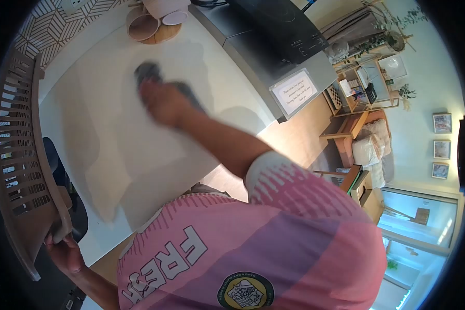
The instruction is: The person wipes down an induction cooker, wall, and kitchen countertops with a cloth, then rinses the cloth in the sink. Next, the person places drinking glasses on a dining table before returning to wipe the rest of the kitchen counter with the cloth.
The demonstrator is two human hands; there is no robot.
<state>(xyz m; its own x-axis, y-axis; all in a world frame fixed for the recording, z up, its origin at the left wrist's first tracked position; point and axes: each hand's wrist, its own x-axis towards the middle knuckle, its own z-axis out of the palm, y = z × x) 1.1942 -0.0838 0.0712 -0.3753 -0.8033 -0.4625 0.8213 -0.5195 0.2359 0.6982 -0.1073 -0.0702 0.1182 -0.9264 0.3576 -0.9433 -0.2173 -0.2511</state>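
Observation:
My right hand [163, 103] is closed around a dark grey cloth [149, 71] on the white countertop [139, 150]. The hand and cloth are smeared by motion, and part of the cloth shows past the wrist. At the lower left, my left hand [67, 253] grips the edge of a brown slotted dish rack [26, 170]. That rack stands tilted up along the left side of the counter, and some of the left fingers are hidden behind its rim.
Pinkish cups [142, 27] sit on a round wooden board [165, 34] at the back. A black induction cooktop [274, 26] rests on a dark grey unit to the right, with a printed sign [294, 91] on its front. Something dark [62, 175] lies beside the rack.

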